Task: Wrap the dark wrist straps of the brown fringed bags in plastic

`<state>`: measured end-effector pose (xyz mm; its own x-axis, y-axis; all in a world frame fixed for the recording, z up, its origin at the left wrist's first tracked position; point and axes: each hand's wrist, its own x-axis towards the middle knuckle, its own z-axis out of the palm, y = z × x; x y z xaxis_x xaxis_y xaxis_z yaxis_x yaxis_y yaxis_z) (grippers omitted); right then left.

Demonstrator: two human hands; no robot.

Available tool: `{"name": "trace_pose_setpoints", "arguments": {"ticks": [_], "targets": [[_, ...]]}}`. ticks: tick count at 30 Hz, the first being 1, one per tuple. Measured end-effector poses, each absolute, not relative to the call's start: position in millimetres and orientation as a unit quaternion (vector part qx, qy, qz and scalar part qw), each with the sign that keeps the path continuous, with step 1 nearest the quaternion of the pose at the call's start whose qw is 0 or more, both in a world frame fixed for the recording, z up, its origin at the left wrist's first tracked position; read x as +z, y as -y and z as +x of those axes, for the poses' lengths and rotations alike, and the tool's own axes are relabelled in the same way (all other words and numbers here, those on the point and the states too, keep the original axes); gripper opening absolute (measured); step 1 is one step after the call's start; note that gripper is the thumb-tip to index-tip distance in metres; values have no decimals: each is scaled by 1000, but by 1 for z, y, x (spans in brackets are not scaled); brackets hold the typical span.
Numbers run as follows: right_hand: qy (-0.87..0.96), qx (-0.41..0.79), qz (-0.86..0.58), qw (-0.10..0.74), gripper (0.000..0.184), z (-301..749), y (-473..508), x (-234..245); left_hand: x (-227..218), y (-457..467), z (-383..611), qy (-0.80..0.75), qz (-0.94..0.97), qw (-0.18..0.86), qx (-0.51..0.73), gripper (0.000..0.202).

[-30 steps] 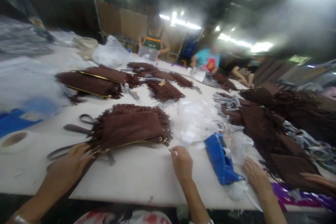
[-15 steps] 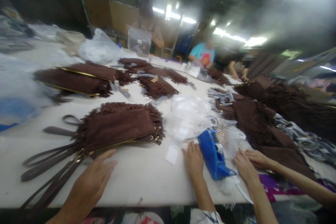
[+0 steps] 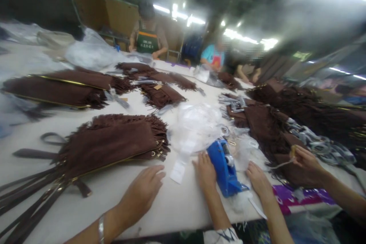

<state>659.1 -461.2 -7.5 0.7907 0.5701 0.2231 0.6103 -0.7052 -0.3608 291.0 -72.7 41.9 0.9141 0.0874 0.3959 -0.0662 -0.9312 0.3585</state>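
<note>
My left hand [image 3: 143,190] lies flat on the white table [image 3: 160,213] with fingers stretched out, holding nothing. It is just in front of a brown fringed suede bag [image 3: 111,141] with a gold zip and long straps [image 3: 34,198]. My right hand [image 3: 204,169] rests palm down, fingers out, against the left side of a blue tape dispenser [image 3: 224,167]. A small white label [image 3: 177,171] lies between my two hands. A heap of clear plastic bags [image 3: 196,126] sits just beyond them.
A co-worker's hand [image 3: 259,181] rests right of the dispenser; their other hand [image 3: 305,162] pinches something small over brown bags [image 3: 265,126]. More fringed bags [image 3: 57,87] cover the table. Several people work at the far end.
My left hand left the bag's straps and slid right across the table. My right hand moved up beside the tape dispenser. The co-worker's far hand lifted away to the right.
</note>
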Motion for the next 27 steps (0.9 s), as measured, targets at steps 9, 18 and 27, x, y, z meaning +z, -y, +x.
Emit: {"name": "trace_pose_setpoints", "arguments": {"ticks": [9, 18, 27], "targets": [[281, -197, -912, 224, 35, 637, 461, 73, 6, 119, 460, -43, 985, 98, 132, 54], [315, -168, -917, 179, 31, 545, 313, -8, -7, 62, 502, -33, 992, 65, 103, 37], [322, -112, -937, 73, 50, 518, 263, -42, -5, 68, 512, -56, 990, 60, 113, 51]]}}
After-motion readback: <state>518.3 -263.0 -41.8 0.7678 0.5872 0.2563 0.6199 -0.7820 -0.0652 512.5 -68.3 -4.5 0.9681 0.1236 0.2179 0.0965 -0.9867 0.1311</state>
